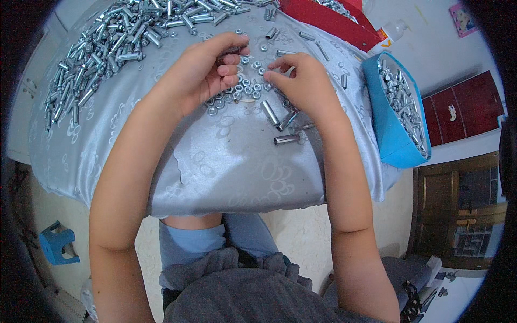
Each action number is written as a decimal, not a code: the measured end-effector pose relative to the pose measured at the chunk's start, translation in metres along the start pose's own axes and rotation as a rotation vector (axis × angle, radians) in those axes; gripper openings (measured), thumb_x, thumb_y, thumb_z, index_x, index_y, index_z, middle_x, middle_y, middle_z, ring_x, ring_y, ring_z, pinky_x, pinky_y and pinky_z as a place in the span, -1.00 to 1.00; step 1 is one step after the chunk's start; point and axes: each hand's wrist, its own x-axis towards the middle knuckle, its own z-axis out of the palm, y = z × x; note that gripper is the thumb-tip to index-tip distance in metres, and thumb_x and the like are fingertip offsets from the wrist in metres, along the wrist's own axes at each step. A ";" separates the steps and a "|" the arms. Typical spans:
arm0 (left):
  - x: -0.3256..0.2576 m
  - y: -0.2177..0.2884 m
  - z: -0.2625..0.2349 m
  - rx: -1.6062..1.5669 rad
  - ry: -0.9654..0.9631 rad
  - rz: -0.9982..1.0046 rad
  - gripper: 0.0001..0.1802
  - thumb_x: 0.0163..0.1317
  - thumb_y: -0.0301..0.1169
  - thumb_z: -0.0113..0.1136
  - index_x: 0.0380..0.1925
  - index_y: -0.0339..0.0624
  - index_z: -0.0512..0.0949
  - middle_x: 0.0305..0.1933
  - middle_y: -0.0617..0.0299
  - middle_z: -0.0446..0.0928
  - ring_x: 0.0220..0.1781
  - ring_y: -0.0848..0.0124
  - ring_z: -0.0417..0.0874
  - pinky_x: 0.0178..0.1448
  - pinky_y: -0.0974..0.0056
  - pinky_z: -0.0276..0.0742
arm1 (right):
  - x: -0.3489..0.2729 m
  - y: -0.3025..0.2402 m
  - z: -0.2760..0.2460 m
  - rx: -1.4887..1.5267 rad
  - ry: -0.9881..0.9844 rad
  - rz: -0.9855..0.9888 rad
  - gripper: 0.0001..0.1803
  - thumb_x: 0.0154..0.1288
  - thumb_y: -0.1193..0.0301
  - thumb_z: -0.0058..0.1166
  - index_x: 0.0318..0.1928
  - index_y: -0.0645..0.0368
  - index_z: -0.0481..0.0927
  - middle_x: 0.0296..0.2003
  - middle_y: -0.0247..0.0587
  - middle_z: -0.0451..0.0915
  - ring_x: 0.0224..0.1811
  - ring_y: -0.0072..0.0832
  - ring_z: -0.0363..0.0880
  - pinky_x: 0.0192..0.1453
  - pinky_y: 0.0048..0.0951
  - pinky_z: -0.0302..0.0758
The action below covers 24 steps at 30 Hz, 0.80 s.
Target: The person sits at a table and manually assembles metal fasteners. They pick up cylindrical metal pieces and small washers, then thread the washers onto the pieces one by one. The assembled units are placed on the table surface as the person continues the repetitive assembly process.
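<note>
Above a heap of hex nuts (246,83) on the silver-grey tablecloth (237,183), my left hand (207,67) is closed, its fingers curled in and the thumb over them. A small dark thing seems to show between its thumb and forefinger, too hidden to name. To the right, my right hand (304,81) bends over the edge of the nuts, thumb and forefinger a little apart with no thing visible between them. Beneath its wrist lie loose metal sleeves, among them one sleeve (269,113) and another sleeve (286,139) nearer me.
A large pile of sleeve bolts (116,51) spreads across the far left. On the right stands a blue fabric bin (385,121) full of metal parts. Beyond are a red box (328,21) and a plastic bottle (392,35). A blue stool (58,245) is on the floor.
</note>
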 end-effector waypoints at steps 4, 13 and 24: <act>-0.002 -0.001 0.003 0.030 0.012 0.024 -0.76 0.08 -0.29 0.10 -0.45 -0.28 0.42 -0.65 0.46 0.21 -0.65 0.69 0.20 -0.59 0.57 0.19 | 0.000 -0.002 0.005 0.006 0.033 -0.046 -0.73 -0.05 0.30 0.16 -0.33 0.18 0.61 -0.43 -0.09 0.51 -0.45 -0.36 0.46 -0.32 -0.43 0.41; -0.004 -0.002 0.009 0.113 0.074 0.064 -0.75 0.10 -0.29 0.08 -0.41 -0.29 0.43 -0.65 0.46 0.19 -0.67 0.68 0.15 -0.58 0.53 0.13 | 0.002 -0.012 0.001 0.357 0.050 0.020 -0.78 0.00 0.39 0.13 -0.35 0.28 0.56 -0.43 -0.13 0.56 -0.42 -0.37 0.53 -0.29 -0.47 0.44; -0.004 -0.004 0.008 0.175 0.031 0.134 -0.75 0.07 -0.26 0.07 -0.54 -0.24 0.45 -0.67 0.42 0.25 -0.68 0.63 0.21 -0.56 0.50 0.21 | 0.005 -0.026 -0.005 1.160 -0.102 0.081 -0.76 0.03 0.42 0.16 -0.25 0.23 0.55 -0.43 -0.31 0.57 -0.47 -0.69 0.44 -0.39 -0.69 0.38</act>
